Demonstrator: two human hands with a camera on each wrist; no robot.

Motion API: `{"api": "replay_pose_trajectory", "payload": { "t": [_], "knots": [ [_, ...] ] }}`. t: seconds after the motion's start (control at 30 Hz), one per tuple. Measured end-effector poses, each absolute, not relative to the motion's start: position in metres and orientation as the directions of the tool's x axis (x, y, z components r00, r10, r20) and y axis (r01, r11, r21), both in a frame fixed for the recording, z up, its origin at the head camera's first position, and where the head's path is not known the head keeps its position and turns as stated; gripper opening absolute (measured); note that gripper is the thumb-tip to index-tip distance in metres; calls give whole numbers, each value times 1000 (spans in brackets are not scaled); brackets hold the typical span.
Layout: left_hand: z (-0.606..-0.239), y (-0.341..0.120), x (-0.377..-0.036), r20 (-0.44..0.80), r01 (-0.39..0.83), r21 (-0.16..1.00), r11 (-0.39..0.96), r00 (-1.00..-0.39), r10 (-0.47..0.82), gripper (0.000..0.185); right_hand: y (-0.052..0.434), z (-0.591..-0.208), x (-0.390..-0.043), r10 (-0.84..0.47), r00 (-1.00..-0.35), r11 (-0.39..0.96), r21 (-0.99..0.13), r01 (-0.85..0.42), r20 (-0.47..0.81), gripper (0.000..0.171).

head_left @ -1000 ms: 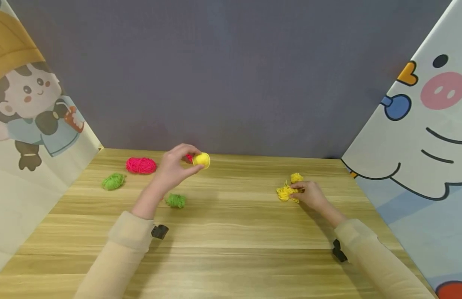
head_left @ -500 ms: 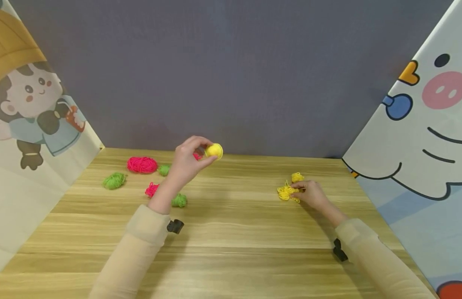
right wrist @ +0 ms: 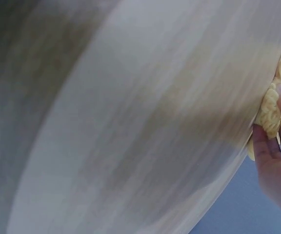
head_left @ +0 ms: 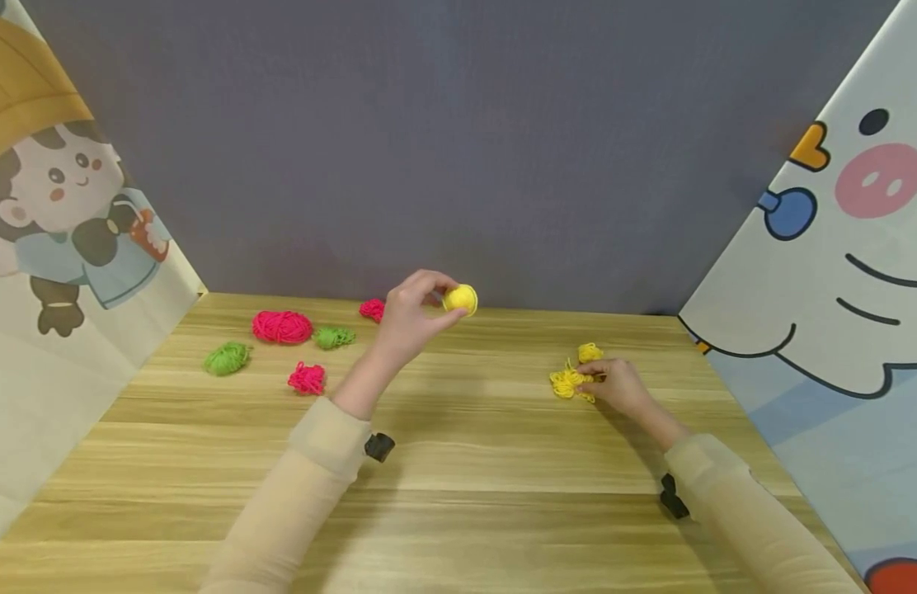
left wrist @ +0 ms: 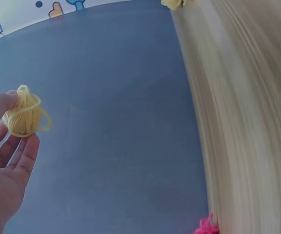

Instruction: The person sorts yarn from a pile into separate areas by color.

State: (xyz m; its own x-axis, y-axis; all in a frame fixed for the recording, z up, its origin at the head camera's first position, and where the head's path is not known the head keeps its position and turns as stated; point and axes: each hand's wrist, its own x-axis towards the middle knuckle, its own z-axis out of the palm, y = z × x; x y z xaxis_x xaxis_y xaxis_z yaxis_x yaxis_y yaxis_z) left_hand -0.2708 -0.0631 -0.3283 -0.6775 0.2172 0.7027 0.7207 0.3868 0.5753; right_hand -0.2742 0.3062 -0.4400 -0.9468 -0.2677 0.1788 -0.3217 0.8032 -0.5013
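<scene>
My left hand [head_left: 411,318] holds a small yellow ball of yarn [head_left: 461,299] between thumb and fingers, raised above the table near the back wall. In the left wrist view a loose strand loops off this yarn ball [left wrist: 23,114]. At the right, my right hand [head_left: 622,388] pinches a loose yellow bundle of yarn [head_left: 566,382] on the tabletop. Just behind that bundle lies another yellow yarn ball [head_left: 590,352]. Thumb and fingertips of the right hand [right wrist: 279,165] close on the yellow yarn [right wrist: 270,114] in the right wrist view.
On the left of the wooden table [head_left: 503,528] lie pink yarn balls [head_left: 282,327] and green yarn balls [head_left: 227,359]. A grey panel [head_left: 458,148] stands along the back edge. Printed panels flank both sides. My left forearm crosses over the table's left half.
My left hand has moved to the right with the yellow yarn ball, rising slightly at first. A green yarn ball is now hidden behind the left forearm. The right hand has stayed in place.
</scene>
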Motion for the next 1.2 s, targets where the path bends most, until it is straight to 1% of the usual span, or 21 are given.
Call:
{"api": "replay_pose_trajectory", "payload": {
  "t": [0.13,0.37,0.6,0.73,0.97,1.2],
  "knots": [
    [-331,-53,-274,692,717,591,369,-686,227,29,306,-440,-274,-271,-946,803,-500,-325,180,26],
    [-336,-38,-279,632,673,638,374,-735,244,28,305,-440,-275,-263,-948,813,-489,-317,177,27],
    [-343,-23,-285,603,648,668,367,-760,243,28,304,-440,-275,-271,-945,799,-505,-327,182,27],
    [-347,-15,-289,578,630,694,349,-776,252,29,305,-439,-275,-279,-943,780,-530,-332,180,28],
    [-355,-1,-295,522,591,726,352,-807,278,31,305,-438,-273,-262,-955,746,-598,-293,141,29],
    [-361,16,-302,495,580,746,326,-811,310,31,306,-436,-275,-253,-959,732,-623,-276,128,30]
  ]
}}
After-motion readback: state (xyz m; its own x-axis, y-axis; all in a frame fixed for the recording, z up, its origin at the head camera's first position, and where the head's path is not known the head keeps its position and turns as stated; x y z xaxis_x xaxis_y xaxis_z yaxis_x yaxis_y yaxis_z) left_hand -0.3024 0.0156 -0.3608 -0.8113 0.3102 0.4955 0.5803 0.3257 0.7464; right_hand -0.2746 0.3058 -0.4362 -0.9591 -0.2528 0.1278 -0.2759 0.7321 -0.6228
